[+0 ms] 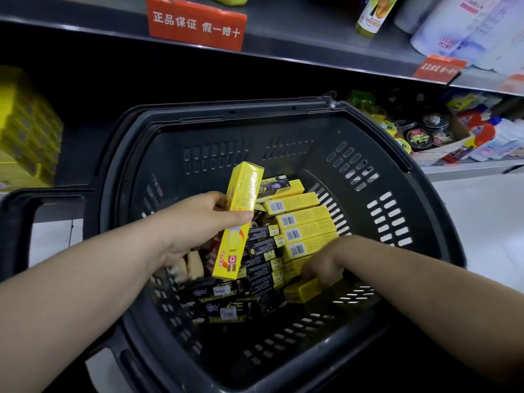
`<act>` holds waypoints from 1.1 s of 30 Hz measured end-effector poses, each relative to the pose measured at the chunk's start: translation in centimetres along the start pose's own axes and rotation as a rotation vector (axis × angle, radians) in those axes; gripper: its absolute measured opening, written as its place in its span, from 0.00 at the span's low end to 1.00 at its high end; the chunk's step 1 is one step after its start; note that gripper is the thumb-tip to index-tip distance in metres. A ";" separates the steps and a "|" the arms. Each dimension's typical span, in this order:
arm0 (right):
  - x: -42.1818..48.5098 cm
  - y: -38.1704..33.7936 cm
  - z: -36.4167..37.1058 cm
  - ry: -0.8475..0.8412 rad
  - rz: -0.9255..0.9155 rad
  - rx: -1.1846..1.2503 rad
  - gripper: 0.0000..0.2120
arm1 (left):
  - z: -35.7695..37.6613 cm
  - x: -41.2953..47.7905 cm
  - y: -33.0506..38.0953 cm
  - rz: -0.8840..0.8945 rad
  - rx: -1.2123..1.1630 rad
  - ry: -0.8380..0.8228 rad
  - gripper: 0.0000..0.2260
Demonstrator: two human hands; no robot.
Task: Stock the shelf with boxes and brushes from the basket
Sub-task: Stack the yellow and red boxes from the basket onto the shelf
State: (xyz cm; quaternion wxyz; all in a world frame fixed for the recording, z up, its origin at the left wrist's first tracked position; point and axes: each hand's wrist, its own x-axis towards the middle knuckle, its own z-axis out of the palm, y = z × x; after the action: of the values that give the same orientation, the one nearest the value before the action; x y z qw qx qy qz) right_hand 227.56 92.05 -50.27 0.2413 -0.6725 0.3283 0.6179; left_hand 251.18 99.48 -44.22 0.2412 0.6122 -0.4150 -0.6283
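Grey plastic basket (397,177) sat right under me. Right hand (323,265) was down near its right wall, fingers curled round a small yellow box (303,290) on the pile. Left hand (198,222) gripped a long yellow box (243,188) mid-length, thumb across the front, tilted up clear of the rest. Black boxes (261,251) filled the middle, with a yellow stack (306,231) to their right. Past the far rim, the shelf (312,52) had a dark open gap beside yellow cartons (25,129) at its left end.

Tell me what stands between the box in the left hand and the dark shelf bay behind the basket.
Only the far wall of the basket lies between the box in the left hand and the shelf bay. Once the box is lifted over the rim, nothing else visible blocks it.
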 end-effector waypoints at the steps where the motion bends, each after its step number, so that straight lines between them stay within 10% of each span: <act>1: 0.5 -0.3 0.4 -0.048 0.032 -0.051 0.31 | 0.0 0.0 0.1 -0.009 -0.017 0.010 0.18; 13: 0.6 -1.0 -0.6 0.005 -0.045 -0.225 0.33 | -0.7 0.3 -0.1 -0.065 0.007 0.080 0.22; 18: -4.0 1.2 -3.6 0.408 -0.169 0.349 0.30 | -0.6 0.2 0.0 -0.076 -0.012 0.062 0.20; 23: -8.0 0.0 -5.1 0.561 -0.718 1.296 0.22 | -0.2 0.2 0.3 -0.066 -0.100 0.040 0.22; 33: -8.2 -4.2 -5.5 0.767 -0.800 1.554 0.20 | -0.3 -0.7 1.1 0.013 -0.250 -0.008 0.31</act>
State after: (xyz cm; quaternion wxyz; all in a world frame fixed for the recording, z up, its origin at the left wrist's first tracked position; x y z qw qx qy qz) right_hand 234.17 91.98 -41.86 0.6899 -0.5435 0.4492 -0.1638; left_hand 251.31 99.40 -42.84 0.3184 0.5722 -0.3382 -0.6759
